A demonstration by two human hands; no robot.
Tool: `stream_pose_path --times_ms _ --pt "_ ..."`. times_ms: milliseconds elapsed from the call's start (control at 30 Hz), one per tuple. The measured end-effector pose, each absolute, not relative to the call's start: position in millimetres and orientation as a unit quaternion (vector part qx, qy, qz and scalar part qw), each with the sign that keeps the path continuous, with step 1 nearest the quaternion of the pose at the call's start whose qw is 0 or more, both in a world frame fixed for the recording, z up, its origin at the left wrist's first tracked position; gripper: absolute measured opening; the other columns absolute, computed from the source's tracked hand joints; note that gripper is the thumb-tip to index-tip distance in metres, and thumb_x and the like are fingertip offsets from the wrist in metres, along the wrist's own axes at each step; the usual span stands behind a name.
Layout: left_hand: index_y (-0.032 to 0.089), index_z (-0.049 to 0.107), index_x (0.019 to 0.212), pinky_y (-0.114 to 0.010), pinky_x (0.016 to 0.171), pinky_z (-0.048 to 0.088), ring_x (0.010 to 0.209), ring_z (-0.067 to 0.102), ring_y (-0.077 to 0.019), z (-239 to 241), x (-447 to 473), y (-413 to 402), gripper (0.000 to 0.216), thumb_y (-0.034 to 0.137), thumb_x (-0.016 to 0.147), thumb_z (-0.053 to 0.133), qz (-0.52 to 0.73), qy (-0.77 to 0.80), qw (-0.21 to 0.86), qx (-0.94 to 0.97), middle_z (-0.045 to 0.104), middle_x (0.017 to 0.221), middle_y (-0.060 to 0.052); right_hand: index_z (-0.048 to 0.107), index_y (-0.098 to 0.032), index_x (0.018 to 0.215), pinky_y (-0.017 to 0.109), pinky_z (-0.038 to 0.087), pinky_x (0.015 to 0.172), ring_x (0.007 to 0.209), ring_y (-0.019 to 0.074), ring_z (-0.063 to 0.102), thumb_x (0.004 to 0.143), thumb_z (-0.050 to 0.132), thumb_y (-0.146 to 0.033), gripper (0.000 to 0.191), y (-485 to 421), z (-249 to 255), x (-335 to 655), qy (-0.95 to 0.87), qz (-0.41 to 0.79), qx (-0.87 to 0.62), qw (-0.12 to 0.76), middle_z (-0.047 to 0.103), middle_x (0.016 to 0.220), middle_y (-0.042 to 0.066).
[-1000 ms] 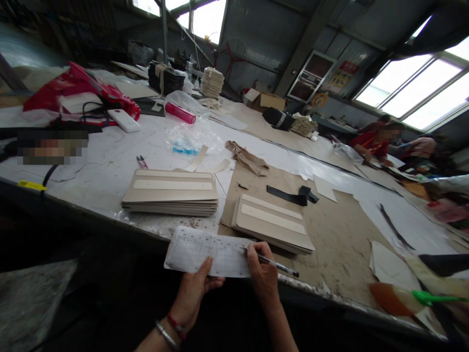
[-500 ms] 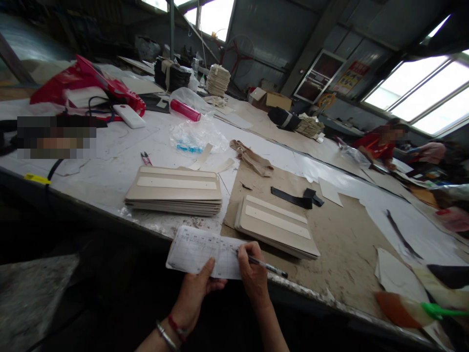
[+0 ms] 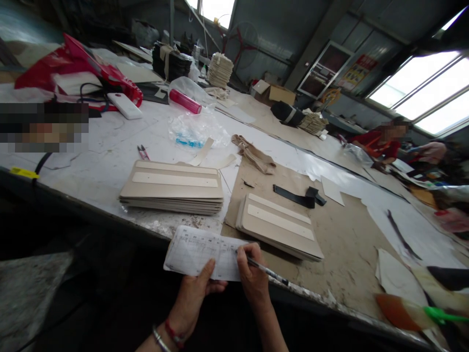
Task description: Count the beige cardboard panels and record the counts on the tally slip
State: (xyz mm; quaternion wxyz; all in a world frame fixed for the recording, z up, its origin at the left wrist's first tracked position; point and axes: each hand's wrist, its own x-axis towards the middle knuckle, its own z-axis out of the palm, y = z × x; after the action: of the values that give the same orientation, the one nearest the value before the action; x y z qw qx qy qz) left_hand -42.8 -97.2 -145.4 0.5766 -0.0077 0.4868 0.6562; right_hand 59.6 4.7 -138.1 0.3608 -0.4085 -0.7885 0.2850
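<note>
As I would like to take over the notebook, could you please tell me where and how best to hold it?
Probably pinch the left end of the notebook, coming from the left: this flat end looks free, while the left hand holds its lower edge near the middle and the right hand covers the right end.

Interior dim, greyish. Daylight enters by a blown-out window [image 3: 443,115] at 2 o'clock, a smaller bright pane [image 3: 217,9] near 12. Pale glare on the white tabletop [image 3: 318,166], toward 3. Near-black shadow below the table edge at 7. Notebook [image 3: 198,255], also near 7: handwriting too soft to read. Green plastic piece [image 3: 443,315] at 4, smeared. Wide-angle stretch towards the edges. Pixel mosaic [image 3: 44,127] at 9.
</note>
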Motion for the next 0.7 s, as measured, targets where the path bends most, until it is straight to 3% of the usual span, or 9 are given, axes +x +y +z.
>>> stream_pose_path --times_ms 700 --pt "0.008 0.052 0.112 -0.032 0.062 0.056 0.071 0.063 -0.0228 -144.5 -43.3 -96.5 0.055 0.040 0.071 0.071 0.653 0.489 0.579 -0.017 0.063 0.099 -0.015 0.047 -0.020 0.072 0.023 0.039 0.057 0.059 0.0116 0.047 0.088 0.045 -0.027 0.017 5.9 -137.1 57.9 -0.804 0.261 -0.403 0.351 0.048 0.065 -0.003"
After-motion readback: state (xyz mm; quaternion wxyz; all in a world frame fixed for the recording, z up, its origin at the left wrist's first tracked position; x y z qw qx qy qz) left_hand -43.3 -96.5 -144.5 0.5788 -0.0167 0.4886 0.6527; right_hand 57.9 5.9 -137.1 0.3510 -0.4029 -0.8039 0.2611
